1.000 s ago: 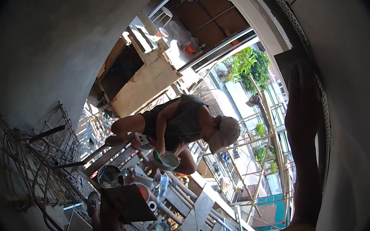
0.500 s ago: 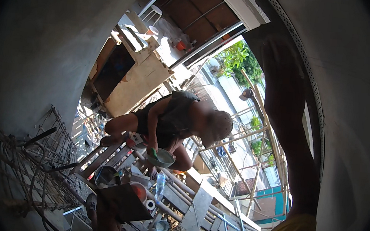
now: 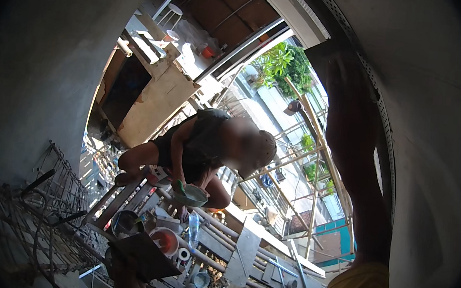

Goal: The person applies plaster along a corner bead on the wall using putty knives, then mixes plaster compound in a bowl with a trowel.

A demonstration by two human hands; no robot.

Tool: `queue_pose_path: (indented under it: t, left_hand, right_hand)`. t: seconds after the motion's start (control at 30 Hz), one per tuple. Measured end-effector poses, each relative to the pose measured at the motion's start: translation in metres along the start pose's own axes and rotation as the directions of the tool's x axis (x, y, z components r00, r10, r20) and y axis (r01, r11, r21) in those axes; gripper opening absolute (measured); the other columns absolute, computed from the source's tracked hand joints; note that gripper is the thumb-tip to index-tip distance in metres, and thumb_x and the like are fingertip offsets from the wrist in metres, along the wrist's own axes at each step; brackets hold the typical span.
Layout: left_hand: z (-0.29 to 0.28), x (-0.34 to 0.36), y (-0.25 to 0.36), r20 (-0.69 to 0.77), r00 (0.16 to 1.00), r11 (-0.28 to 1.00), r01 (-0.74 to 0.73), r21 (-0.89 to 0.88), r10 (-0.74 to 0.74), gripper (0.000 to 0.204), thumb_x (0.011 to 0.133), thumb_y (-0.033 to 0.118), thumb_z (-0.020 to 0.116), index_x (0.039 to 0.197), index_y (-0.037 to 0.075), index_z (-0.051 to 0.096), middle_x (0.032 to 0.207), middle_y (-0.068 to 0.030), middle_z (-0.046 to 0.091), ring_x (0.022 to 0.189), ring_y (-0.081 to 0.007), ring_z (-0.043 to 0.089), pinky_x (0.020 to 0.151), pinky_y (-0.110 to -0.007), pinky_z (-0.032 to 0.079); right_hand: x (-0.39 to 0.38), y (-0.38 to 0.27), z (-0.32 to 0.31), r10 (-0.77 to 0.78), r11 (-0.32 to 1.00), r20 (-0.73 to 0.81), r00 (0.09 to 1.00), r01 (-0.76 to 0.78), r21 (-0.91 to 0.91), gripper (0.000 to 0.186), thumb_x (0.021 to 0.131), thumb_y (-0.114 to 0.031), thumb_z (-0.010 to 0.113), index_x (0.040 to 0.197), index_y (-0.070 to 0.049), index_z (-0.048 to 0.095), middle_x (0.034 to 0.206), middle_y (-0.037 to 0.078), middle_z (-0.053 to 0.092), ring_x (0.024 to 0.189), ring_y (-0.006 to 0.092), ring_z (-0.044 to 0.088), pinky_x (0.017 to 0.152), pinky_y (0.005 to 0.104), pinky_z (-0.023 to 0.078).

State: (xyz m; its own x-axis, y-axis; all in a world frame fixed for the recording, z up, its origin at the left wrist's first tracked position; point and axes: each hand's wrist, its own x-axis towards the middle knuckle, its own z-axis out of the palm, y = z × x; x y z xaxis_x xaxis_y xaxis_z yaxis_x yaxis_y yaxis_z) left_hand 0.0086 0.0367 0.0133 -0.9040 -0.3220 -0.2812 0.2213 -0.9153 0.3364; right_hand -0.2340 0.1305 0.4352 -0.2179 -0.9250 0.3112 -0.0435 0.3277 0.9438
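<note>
My right hand [image 3: 351, 95], dark in shadow at the end of a raised yellow-sleeved arm, holds a dark flat trowel blade [image 3: 322, 49] at the wall edge, beside a perforated metal strip [image 3: 344, 24]. My left hand [image 3: 129, 277] is low in the middle, gripping a dark square board [image 3: 143, 253] from beneath; its fingers are mostly hidden. Just beyond the board are a white bucket with red inside [image 3: 164, 241], a dark bucket [image 3: 126, 224], a clear plastic bottle [image 3: 194, 230] and a white roll [image 3: 184, 254].
A co-worker [image 3: 202, 141] squats on the pole-and-plank platform [image 3: 238, 257], holding a bowl [image 3: 191, 197] and green tool. Bent rebar [image 3: 50, 204] juts at lower left. Bamboo scaffolding [image 3: 312, 164], a white stool [image 3: 172, 11] and a wooden structure [image 3: 156, 102] lie beyond.
The whole scene has shifted leftward in the picture. My right hand and trowel moved left and up, then slightly down, along the edge. The co-worker's head leans a little lower.
</note>
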Motion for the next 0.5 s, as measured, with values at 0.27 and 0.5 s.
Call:
queue_pose_path:
  t: [0.27, 0.5]
  left_hand:
    - [-0.029, 0.012, -0.024, -0.117, 0.99, 0.995, 0.075, -0.06, -0.082, 0.06, 0.087, 0.029, 0.068, 0.13, -0.001, 0.038, 0.117, -0.0102, 0.057, 0.096, -0.0248, 0.063, 0.082, -0.038, 0.056]
    - [0.0, -0.004, -0.001, 0.103, 0.994, 0.999, 0.025, 0.028, -0.027, 0.06, 0.088, 0.03, 0.066, 0.133, 0.007, 0.034, 0.115, -0.0095, 0.056, 0.097, -0.0236, 0.063, 0.081, -0.039, 0.058]
  right_hand:
    - [-0.075, 0.025, -0.03, 0.082, 0.995, 0.194, 0.978, -0.092, 0.043, 0.044, 0.087, -0.001, 0.05, 0.131, -0.005, 0.051, 0.136, 0.015, 0.048, 0.129, 0.0297, 0.045, 0.104, 0.0437, 0.039]
    - [-0.115, 0.037, -0.05, 0.113, 0.993, 0.294, 0.949, -0.121, 0.008, 0.042, 0.089, 0.001, 0.047, 0.131, -0.005, 0.051, 0.134, 0.016, 0.05, 0.127, 0.0306, 0.047, 0.104, 0.0434, 0.039]
